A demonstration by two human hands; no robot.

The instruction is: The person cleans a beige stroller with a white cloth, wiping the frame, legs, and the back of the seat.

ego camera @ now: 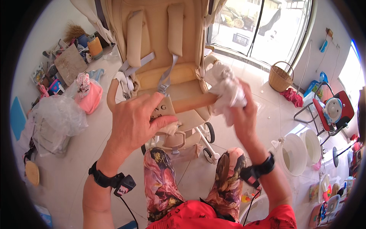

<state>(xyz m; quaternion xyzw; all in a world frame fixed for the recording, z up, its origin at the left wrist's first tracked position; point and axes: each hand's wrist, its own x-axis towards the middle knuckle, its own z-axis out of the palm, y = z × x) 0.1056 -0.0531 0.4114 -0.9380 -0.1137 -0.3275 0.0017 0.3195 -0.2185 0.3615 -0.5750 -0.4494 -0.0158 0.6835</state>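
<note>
A beige baby stroller point(160, 31) with padded shoulder straps stands before me. Across its front runs a tan bumper bar point(194, 103), with a cream fabric piece bearing writing point(164, 110) at its middle. My left hand point(137, 120) has its thumb and fingers closed around that fabric piece. In my right hand point(243, 106) is a bunched white cloth point(227, 88), at the right end of the bar. Whether the cloth touches the bar is unclear. A grey strap with a buckle point(163, 87) hangs just above my left fingertips.
White buckets point(291, 154) stand at the right, near a red folding chair point(343, 111) holding a small fan point(332, 110). A wicker basket point(281, 77) is by the glass door. Plastic bags point(61, 120) and household items lie along the left wall.
</note>
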